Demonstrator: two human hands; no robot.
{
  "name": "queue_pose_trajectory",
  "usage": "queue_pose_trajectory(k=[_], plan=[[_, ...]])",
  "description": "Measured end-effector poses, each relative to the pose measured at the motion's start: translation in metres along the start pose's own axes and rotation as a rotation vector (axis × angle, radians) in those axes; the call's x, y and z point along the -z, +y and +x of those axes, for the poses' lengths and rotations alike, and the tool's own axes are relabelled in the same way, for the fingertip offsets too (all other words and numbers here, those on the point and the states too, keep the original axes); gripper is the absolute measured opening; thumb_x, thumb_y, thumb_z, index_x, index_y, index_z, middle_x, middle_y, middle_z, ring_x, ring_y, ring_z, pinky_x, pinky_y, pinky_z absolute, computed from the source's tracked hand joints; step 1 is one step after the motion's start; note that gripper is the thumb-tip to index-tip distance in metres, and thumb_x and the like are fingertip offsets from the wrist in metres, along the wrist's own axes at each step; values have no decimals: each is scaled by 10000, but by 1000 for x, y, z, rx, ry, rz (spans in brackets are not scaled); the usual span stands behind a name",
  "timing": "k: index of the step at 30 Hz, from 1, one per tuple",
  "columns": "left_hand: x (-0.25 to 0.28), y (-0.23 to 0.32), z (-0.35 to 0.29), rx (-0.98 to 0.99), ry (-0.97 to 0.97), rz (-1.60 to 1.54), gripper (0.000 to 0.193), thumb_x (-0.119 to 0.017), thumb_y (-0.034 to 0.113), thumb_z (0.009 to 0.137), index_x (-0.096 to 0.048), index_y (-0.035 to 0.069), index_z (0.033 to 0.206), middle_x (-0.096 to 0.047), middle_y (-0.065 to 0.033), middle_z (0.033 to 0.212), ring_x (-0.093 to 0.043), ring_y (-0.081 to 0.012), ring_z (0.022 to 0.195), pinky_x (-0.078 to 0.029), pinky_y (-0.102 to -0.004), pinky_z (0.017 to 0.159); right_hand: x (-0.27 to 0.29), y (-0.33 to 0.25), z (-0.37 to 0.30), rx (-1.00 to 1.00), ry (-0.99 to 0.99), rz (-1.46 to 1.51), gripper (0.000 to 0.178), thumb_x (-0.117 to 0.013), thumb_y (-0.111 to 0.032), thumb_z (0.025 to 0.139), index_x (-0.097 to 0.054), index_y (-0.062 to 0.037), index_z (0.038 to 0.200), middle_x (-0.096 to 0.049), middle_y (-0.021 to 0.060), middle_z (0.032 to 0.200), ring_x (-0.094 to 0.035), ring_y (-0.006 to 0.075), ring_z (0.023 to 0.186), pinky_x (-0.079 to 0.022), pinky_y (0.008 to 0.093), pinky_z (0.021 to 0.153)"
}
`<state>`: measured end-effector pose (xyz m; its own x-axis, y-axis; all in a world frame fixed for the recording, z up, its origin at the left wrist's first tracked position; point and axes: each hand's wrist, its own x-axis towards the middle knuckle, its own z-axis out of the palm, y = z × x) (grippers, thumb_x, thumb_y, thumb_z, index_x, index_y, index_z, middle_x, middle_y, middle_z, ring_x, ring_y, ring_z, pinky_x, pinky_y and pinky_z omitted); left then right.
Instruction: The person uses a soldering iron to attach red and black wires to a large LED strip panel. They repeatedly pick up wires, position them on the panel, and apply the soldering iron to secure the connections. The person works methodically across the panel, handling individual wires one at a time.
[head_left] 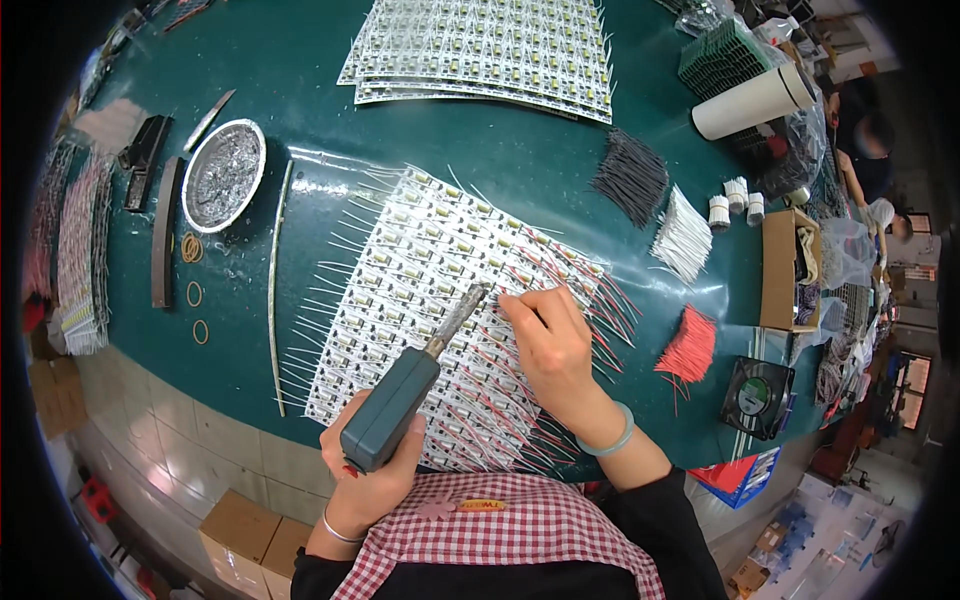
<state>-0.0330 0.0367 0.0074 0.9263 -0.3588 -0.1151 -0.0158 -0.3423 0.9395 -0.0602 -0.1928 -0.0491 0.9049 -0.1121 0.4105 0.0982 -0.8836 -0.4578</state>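
Observation:
My left hand [372, 482] is wrapped round the handle of a dark green soldering gun [392, 408]. Its metal tip reaches up to the right over a white circuit board panel [390, 270] crowded with small components. My right hand [556, 350] is above the panel's right part, with thumb and forefinger pinched close to the tip. What lies in that pinch is too small to make out. White wires stick out along the panel's left edge. Red and black wires [610, 310] trail from its right side, some under my right hand.
Stacked panels [490, 60] lie at the back. Bundles of black wires [631, 177], white wires [684, 235] and red wires [687, 345] are on the right, near a fan [752, 393] and a cardboard box [785, 270]. A bowl with silvery contents [257, 150] stands left. Another person is far right.

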Motion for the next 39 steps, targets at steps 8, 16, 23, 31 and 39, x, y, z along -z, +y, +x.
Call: queue_pose_trajectory(k=[8,16,23,31,39], plan=[[-5,-1,0,13,9,17,153,-742,-35,772,-694,-42,916,-661,-89,848,-609,-119,671,-472,-250,585,-2,-1,0,-1,11,27,322,-642,81,711,-656,34,1028,-581,109,887,-556,259,782,-482,346,639],[-10,-12,-2,-97,23,166,161,-745,-30,761,-640,-33,883,-654,-74,768,-599,-91,641,-473,-239,575,-1,-2,0,-7,2,19,329,-643,87,704,-652,42,1029,-572,108,887,-551,260,780,-483,348,638],[-9,-5,-1,-79,2,192,166,-753,-23,748,-608,-14,827,-637,-70,725,-590,-88,628,-467,-243,563,0,-3,0,-9,-26,3,334,-646,63,713,-651,39,1046,-566,105,905,-549,260,797,-484,346,634],[0,-2,-1,-141,-50,216,126,-722,-63,751,-671,-56,866,-641,-96,791,-601,-142,606,-471,-262,555,0,-2,-1,8,-33,-20,349,-650,50,714,-649,38,1063,-561,112,917,-547,265,809,-486,341,644],[-5,-10,-4,-149,-1,148,153,-720,-84,747,-673,-71,893,-670,-123,851,-640,-154,671,-500,-270,599,0,-2,0,-12,-29,22,337,-638,62,717,-647,32,1052,-559,113,918,-550,268,811,-488,350,656]])
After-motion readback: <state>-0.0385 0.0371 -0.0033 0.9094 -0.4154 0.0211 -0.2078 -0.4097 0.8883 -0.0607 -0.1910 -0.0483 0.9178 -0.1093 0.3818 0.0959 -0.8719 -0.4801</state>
